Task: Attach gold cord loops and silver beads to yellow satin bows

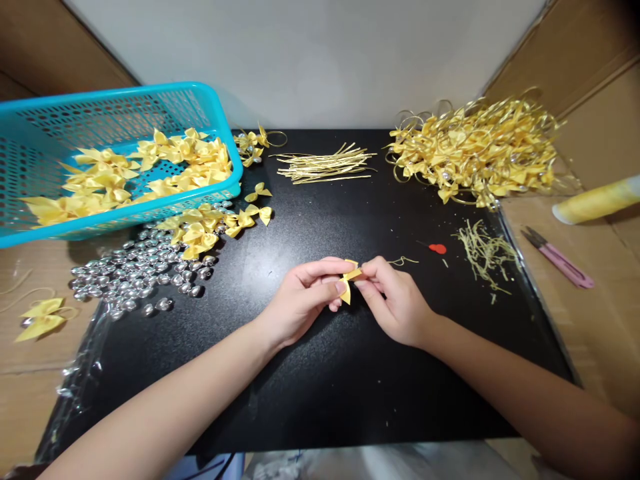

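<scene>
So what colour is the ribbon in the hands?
The ribbon is yellow; the head view shows it best.

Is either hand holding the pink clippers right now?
No, the left hand and right hand both hold a yellow bow, while the pink clippers lie off to the right.

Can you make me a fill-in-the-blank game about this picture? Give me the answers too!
1. The left hand and right hand hold a bow coloured ____.
2. The basket is on the person's ____ side.
3. The colour of the table is ____.
4. The snips have a handle coloured ____.

Missing words: yellow; left; black; pink.
</scene>
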Demonstrator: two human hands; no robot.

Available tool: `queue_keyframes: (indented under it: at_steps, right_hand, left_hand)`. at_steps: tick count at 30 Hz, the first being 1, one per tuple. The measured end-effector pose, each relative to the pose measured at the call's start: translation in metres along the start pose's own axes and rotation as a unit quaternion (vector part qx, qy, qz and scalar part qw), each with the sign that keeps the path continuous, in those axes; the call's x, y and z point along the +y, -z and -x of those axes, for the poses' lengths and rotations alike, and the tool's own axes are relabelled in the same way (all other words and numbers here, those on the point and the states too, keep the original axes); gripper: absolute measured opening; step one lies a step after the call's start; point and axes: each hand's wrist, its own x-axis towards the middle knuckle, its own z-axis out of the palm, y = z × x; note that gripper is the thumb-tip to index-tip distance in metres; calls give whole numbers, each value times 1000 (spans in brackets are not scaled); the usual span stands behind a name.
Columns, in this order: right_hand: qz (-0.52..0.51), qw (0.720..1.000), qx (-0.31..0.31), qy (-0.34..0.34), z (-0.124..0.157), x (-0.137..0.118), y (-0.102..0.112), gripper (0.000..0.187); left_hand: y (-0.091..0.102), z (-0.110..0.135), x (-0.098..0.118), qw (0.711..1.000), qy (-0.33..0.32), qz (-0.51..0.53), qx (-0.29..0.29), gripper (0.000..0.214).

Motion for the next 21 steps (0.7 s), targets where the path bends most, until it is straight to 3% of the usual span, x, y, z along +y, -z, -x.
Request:
queue_keyframes:
  at_steps: [21]
  right_hand:
    - [2,1000,-1,-2,1,-1,-1,13]
  left_hand:
    - [-2,0,-1,1000,-6,7,1,17]
